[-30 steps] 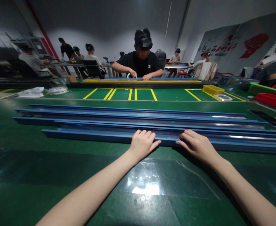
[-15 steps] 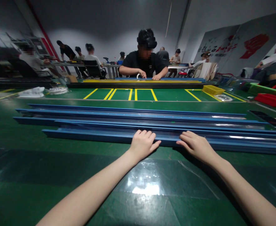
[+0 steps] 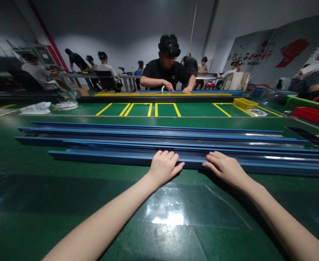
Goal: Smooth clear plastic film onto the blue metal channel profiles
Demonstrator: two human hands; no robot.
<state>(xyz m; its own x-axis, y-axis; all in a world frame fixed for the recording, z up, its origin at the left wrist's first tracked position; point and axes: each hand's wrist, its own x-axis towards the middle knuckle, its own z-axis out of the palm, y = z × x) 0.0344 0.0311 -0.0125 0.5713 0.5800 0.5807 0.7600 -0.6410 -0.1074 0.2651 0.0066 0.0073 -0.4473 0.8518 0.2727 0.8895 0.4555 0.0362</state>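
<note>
Several long blue channel profiles (image 3: 99, 158) lie side by side across the green table in front of me. My left hand (image 3: 164, 167) is on the nearest profile, its fingers curled over the front wall and its thumb stretched along the near side. To its right, my right hand (image 3: 224, 167) grips the same profile in a similar way, thumb pointing inward. A short stretch of blue wall shows between the two hands. The fingertips inside the channel are hidden. Behind it are more blue profiles (image 3: 53, 140), close together.
Clear plastic film (image 3: 203, 208) lies flat on the green table nearer me. A phone-like dark slab (image 3: 307, 136) is at right. Farther off are a yellow tray (image 3: 245, 104), a red tray (image 3: 313, 115) and yellow tape outlines. Across the table, a person (image 3: 172, 72) handles other profiles.
My hands stay in place on the nearest blue profile. The view shifts very slightly. Across the table, the person's hands have moved a little to the right.
</note>
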